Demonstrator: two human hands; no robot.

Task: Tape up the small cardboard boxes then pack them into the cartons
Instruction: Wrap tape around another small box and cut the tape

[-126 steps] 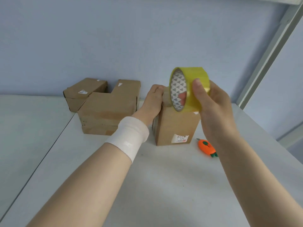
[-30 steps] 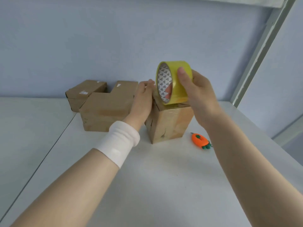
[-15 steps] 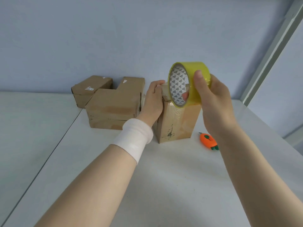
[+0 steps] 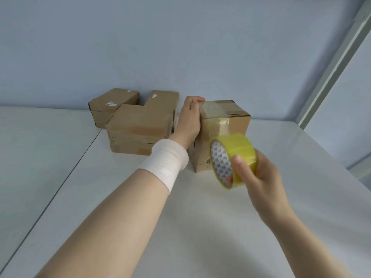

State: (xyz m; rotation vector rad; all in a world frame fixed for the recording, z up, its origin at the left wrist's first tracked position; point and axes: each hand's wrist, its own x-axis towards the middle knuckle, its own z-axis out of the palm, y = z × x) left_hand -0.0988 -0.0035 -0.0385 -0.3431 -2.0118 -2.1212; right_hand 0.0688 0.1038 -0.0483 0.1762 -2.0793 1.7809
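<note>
A small box [image 4: 222, 125] of brown card, squarish and scuffed low on its front, was held by the left hand [image 4: 189, 119]. The palm was laid against the side of the box and the fingers were curled over its top edge. A glossy band of clear tape was seen across the closed top flaps and down the front face. A roll of tape [image 4: 234, 155], a yellowish ring with a white core printed in small dark triangles, was gripped by the right hand [image 4: 261, 177]. The thumb was pressed on its smooth outer band, and the roll was held above the table just in front of the box. A white ribbed wrap [image 4: 166, 161] was worn on the left wrist. Just left of the left hand's grip, three closed brown boxes [image 4: 140, 127] were clustered against the pale blue wall, two of them bearing small white labels. Everything stood on a matte white table [image 4: 200, 227], and a pale post [image 4: 331, 63] rose to the right. The left thumb and the right fingers were hidden. The roll was slightly blurred, and whether the tape on the box joined the roll could not be told.
</note>
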